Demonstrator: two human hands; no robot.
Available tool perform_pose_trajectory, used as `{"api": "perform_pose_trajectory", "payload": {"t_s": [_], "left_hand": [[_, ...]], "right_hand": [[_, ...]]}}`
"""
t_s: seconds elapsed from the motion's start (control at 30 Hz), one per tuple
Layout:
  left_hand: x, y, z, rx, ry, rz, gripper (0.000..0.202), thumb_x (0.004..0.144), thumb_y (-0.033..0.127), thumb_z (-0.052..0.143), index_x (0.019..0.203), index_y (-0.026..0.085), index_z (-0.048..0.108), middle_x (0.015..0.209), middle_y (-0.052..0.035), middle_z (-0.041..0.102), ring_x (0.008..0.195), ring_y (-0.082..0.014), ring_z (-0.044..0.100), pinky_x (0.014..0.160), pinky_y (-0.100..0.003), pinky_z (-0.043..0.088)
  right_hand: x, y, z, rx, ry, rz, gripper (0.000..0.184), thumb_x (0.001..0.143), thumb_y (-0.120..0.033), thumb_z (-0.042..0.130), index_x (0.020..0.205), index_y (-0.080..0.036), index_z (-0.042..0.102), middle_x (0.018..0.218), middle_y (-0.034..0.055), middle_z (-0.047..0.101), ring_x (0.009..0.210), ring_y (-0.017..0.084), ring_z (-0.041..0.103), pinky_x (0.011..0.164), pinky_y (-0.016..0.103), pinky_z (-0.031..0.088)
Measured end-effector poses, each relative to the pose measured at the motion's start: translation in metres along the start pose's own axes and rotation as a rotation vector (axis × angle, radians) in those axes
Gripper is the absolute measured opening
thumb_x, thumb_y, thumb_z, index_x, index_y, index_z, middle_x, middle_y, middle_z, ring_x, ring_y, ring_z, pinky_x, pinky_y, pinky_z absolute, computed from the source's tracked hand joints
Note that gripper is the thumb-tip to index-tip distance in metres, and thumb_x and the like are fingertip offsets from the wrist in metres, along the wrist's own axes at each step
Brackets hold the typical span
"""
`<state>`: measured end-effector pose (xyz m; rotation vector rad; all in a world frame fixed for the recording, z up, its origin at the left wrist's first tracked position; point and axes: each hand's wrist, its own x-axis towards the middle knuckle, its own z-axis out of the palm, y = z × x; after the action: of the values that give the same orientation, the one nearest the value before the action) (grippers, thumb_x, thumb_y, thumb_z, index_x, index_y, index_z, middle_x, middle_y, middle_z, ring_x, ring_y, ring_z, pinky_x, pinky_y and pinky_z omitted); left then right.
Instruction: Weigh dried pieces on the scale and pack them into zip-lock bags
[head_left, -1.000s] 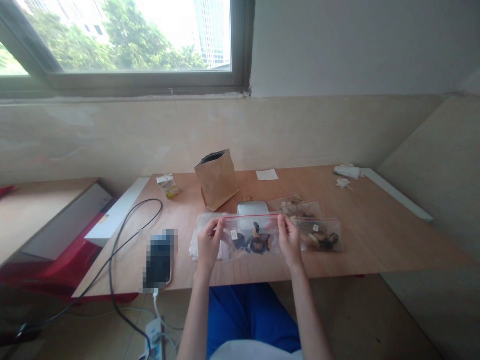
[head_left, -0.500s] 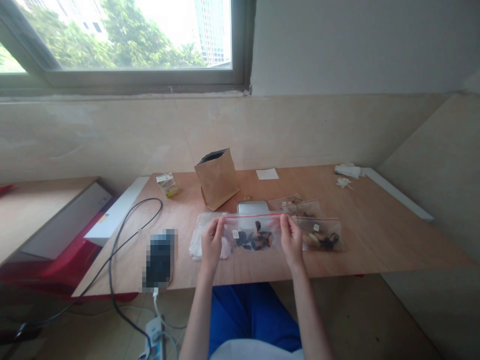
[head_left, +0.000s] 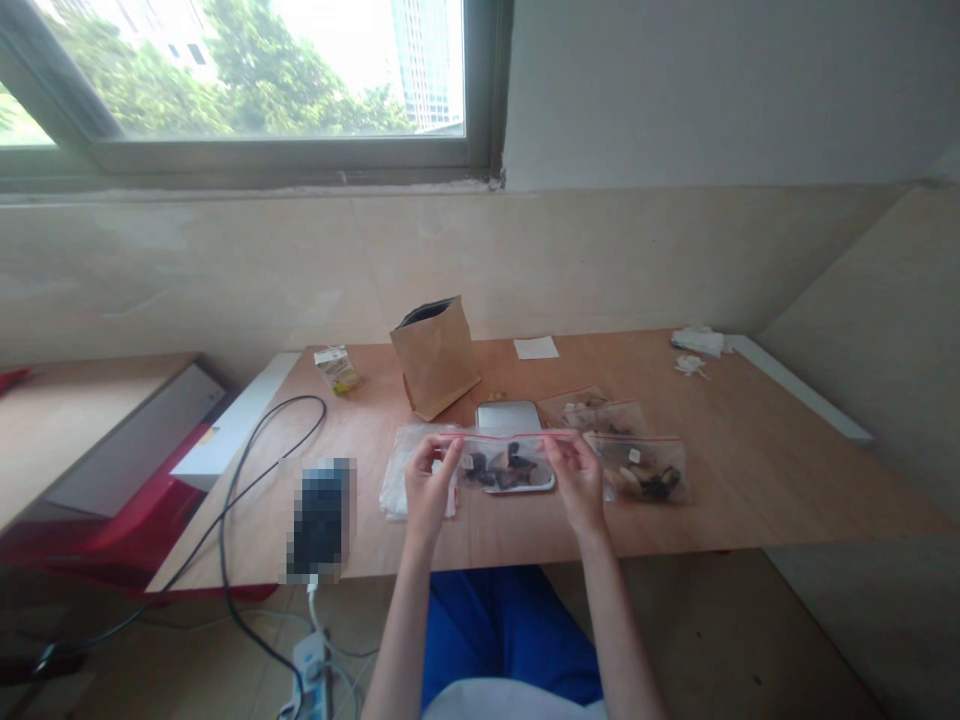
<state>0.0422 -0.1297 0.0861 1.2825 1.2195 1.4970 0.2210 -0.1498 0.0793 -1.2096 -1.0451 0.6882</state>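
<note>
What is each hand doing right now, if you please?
Left hand: closed, holding the clear bag near one end of its red top edge.
Right hand: closed, holding the same bag near the other end.

Over the tray (head_left: 508,414) on the table (head_left: 757,470), a zip bag (head_left: 504,466) spans from left hand (head_left: 429,476) to right hand (head_left: 579,480), with a stack of bags (head_left: 397,480) then a phone (head_left: 319,522) to the left, filled bags (head_left: 651,480) to the right, and a paper bag (head_left: 436,358) behind.

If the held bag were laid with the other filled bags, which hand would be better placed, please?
Probably the right hand: it is nearer the other filled bags, while the left hand is beside the clear bags. Both grip the held bag by its red edge.
</note>
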Motion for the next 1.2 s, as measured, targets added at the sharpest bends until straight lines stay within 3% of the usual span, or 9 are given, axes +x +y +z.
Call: {"api": "perform_pose_trajectory", "payload": {"t_s": [0.33,0.63,0.87,1.03,1.2], "left_hand": [[-0.001,0.002,0.006,0.082,0.017,0.044,0.028,0.075,0.042,0.061,0.062,0.018,0.053,0.057,0.0037,0.048,0.058,-0.0107,0.045,0.062,-0.023,0.038],[-0.010,0.003,0.028,-0.241,-0.044,-0.084,0.026,0.077,0.044,0.057,0.080,0.018,0.055,0.076,-0.0004,0.058,0.072,-0.0126,0.054,0.069,-0.023,0.044],[-0.009,0.001,0.029,-0.167,-0.038,-0.061,0.026,0.074,0.040,0.063,0.085,0.017,0.060,0.079,-0.0021,0.063,0.076,-0.0146,0.058,0.071,-0.025,0.046],[-0.007,-0.002,0.023,-0.103,-0.058,-0.119,0.027,0.072,0.043,0.065,0.071,0.015,0.063,0.064,-0.0012,0.064,0.064,-0.0141,0.059,0.064,-0.025,0.047],[-0.008,0.001,0.023,-0.096,-0.057,-0.146,0.026,0.070,0.041,0.066,0.074,0.015,0.066,0.071,-0.0041,0.069,0.068,-0.0161,0.063,0.067,-0.027,0.048]], "right_hand": [[0.002,0.003,-0.008,0.040,0.067,0.017,0.020,0.074,-0.039,0.063,0.073,-0.018,0.061,0.069,0.0023,0.066,0.068,0.016,0.061,0.067,0.029,0.048],[-0.002,0.009,0.002,0.081,0.056,0.116,0.028,0.074,-0.045,0.063,0.080,-0.017,0.063,0.080,0.0061,0.069,0.075,0.019,0.064,0.072,0.033,0.052],[-0.001,0.013,0.001,0.054,0.076,0.080,0.029,0.072,-0.044,0.065,0.081,-0.017,0.066,0.082,0.0065,0.070,0.076,0.020,0.064,0.073,0.035,0.052],[0.000,0.015,-0.003,0.026,0.059,0.074,0.027,0.071,-0.044,0.066,0.079,-0.017,0.068,0.078,0.0058,0.070,0.073,0.020,0.064,0.070,0.035,0.052],[0.001,0.014,-0.009,-0.015,0.054,0.039,0.023,0.071,-0.041,0.067,0.078,-0.019,0.069,0.076,0.0041,0.070,0.071,0.019,0.064,0.069,0.033,0.051]]}}
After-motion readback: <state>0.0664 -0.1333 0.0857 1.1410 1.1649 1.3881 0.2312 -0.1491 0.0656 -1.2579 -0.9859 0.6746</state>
